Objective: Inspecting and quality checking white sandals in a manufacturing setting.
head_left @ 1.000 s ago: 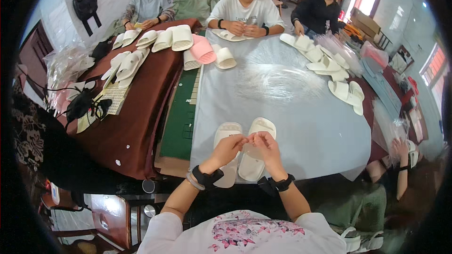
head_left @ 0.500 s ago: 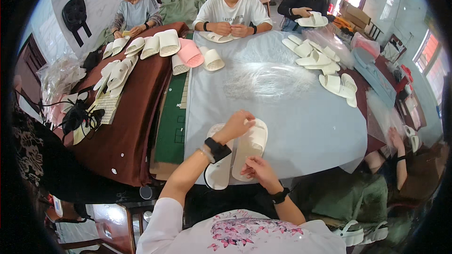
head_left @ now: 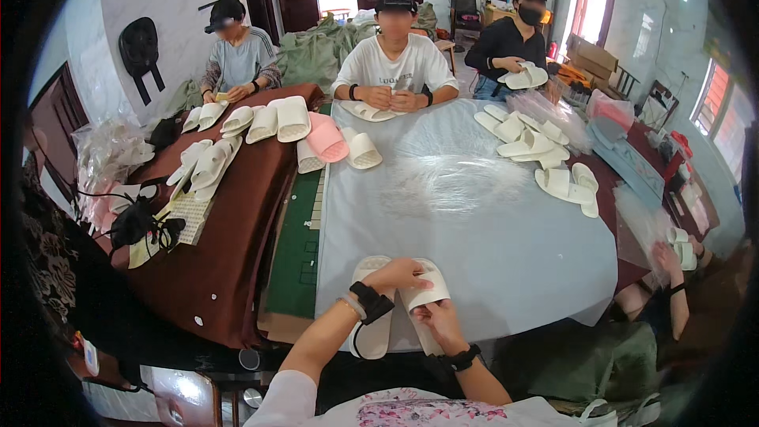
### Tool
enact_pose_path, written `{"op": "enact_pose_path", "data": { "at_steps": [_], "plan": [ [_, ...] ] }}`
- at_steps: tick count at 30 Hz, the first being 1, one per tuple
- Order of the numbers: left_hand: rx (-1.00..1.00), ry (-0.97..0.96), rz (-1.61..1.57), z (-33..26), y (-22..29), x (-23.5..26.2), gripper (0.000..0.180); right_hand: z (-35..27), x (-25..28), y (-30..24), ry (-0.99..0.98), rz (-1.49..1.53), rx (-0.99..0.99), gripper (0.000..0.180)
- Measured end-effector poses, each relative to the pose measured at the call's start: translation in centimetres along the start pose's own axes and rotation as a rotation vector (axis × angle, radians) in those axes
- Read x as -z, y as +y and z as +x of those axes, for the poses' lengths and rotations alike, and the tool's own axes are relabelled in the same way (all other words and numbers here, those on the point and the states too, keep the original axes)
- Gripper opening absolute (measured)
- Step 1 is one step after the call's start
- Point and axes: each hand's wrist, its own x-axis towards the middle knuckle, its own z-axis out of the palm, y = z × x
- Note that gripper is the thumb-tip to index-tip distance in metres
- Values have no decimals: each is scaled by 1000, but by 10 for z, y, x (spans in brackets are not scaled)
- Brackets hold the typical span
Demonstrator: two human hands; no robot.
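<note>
Two white slippers lie side by side at the near edge of the grey table (head_left: pixel 474 221). My left hand (head_left: pixel 399 274) reaches across and rests on top of the right slipper (head_left: pixel 427 300), fingers curled over its strap. My right hand (head_left: pixel 437 320) grips the same slipper from below, near its heel. The left slipper (head_left: pixel 370 330) lies flat under my left wrist, which wears a black band.
Three people sit at the far side handling white slippers. More white slippers (head_left: pixel 530 142) and a pink pair (head_left: pixel 326 138) lie across the table. A brown-covered table (head_left: pixel 229 237) at left holds more slippers. Another person's hand (head_left: pixel 664 257) shows at right.
My left hand has stayed on the right slipper while my right hand moved up closer to it. The view has shifted slightly downward and nearer the table.
</note>
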Motion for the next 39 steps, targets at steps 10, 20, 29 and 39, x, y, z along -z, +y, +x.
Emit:
{"op": "enact_pose_path", "data": {
  "at_steps": [10,20,29,39],
  "plan": [
    [-25,-31,-139,3,-10,-6,50,-9,-9,8,31,205,158,25],
    [-57,-128,-274,-1,-10,1,43,-13,-15,-7,49,128,83,30],
    [-25,-228,-351,6,-13,5,44,-10,-12,-1,70,157,44,36],
    [-71,-17,-516,13,-22,-8,38,-22,-8,-10,-52,74,53,34]
  ]
}}
